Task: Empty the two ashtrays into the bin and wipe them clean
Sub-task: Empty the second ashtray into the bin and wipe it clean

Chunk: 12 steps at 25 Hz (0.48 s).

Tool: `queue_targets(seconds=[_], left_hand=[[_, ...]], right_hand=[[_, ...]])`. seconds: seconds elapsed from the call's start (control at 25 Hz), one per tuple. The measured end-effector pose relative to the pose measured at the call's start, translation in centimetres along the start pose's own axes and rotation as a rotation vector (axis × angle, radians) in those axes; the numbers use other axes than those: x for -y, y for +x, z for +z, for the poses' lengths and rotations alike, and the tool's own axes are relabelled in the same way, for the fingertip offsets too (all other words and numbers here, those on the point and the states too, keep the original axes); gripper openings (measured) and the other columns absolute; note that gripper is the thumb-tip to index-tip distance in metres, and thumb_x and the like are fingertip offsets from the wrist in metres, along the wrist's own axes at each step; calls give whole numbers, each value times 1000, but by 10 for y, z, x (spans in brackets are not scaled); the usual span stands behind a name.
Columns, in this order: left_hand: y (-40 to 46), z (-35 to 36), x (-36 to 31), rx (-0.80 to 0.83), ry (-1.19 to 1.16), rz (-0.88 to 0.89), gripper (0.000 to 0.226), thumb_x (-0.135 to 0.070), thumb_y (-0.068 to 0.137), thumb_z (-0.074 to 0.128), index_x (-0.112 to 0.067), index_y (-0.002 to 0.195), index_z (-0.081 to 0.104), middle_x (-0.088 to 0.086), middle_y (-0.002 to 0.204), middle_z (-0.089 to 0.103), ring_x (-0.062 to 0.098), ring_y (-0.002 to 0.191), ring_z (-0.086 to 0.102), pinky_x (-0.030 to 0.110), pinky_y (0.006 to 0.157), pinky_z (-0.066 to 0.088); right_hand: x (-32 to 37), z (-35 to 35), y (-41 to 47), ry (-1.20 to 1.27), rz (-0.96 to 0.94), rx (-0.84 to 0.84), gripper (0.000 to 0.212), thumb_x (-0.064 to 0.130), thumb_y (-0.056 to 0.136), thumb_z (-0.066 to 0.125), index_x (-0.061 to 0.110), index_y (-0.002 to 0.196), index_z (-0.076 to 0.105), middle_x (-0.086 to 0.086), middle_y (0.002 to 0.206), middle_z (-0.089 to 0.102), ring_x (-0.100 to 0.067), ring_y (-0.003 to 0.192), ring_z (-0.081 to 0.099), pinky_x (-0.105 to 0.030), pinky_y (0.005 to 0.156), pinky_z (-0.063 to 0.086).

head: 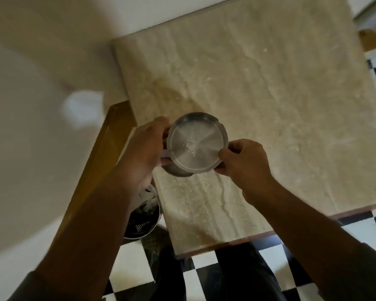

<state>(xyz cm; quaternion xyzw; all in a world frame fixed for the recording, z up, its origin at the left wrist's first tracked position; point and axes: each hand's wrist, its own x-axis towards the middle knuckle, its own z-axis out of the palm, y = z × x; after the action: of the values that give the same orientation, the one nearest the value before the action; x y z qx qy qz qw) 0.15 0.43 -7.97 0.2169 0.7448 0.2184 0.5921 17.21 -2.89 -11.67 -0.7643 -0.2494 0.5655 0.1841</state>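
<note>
A round steel ashtray (197, 143) with a little pale ash at its centre is held level just above the marble table (280, 94), near its left edge. My left hand (146, 148) grips its left rim and my right hand (245, 159) pinches its right rim. Under it a second steel ashtray (178, 171) shows only as a dark curved edge; whether my left hand holds it too is unclear. A metal mesh bin (143, 218) lined with dark waste stands on the floor at the table's left, partly hidden by my left forearm.
A wooden rail (100, 153) runs along the table's left side, with a pale wall beyond it. The floor (204, 276) is black-and-white chequered. My dark trouser legs (237, 279) stand against the table's near edge.
</note>
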Motion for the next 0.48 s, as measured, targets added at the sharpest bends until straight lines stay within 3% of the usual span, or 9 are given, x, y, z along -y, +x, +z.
queue_targets(seconds=[0.08, 0.2, 0.36, 0.48], left_hand=[[-3, -37, 18, -20, -56, -36, 33, -43, 101, 41, -23, 112, 64, 4, 114, 70, 20, 100, 67, 37, 73, 56], [-10, -89, 50, -63, -111, -74, 28, -42, 102, 40, -28, 99, 63, 0, 110, 68, 15, 96, 65, 32, 68, 52], [-21, -151, 103, -140, -234, -160, 28, -44, 103, 40, -32, 90, 62, -6, 96, 68, 13, 90, 65, 33, 69, 51], [-18, -181, 150, -181, -311, -233, 29, -46, 100, 45, -28, 112, 65, 3, 115, 71, 23, 102, 67, 39, 77, 57]], right_hand=[[6, 29, -15, -35, -44, 72, 16, 5, 88, 64, 18, 80, 63, -6, 86, 71, -17, 71, 73, -31, 66, 65], [6, 71, -36, -101, -103, 171, 19, 4, 88, 64, 20, 79, 65, -5, 86, 72, -18, 74, 73, -28, 65, 64], [-16, 136, -60, -171, -114, 265, 21, 4, 86, 65, 20, 71, 65, -6, 80, 74, -21, 74, 75, -42, 74, 65], [-43, 178, -65, -220, -89, 299, 9, 6, 84, 65, 14, 82, 69, -14, 92, 74, -26, 83, 74, -47, 79, 64]])
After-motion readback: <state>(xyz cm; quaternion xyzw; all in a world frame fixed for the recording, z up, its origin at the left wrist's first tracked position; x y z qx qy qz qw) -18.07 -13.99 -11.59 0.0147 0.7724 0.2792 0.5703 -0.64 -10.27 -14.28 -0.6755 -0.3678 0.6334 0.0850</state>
